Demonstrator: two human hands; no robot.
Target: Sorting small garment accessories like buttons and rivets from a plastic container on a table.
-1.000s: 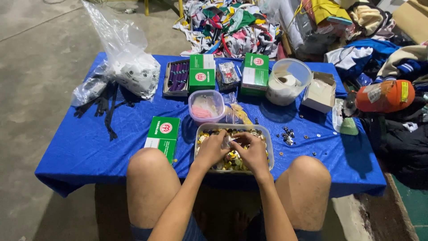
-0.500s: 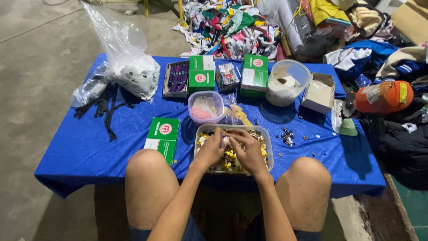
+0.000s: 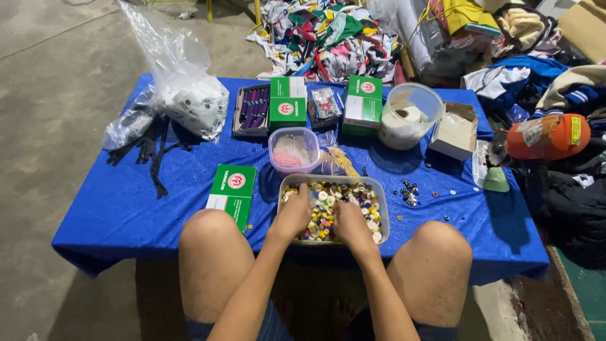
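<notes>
Both the left hand (image 3: pixel 294 215) and right hand (image 3: pixel 349 222) dig, fingers curled, into the full clear plastic tray of mixed buttons (image 3: pixel 374 187) beside the green box (image 3: pixel 232 192), with hardly any sorted out.

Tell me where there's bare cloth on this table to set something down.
Most room is at the left of the blue cloth, below the black straps and left of the near green box. A smaller patch sits at the right front, past the scattered bits. The back row and the button tray, where both hands dig, are crowded.
</notes>
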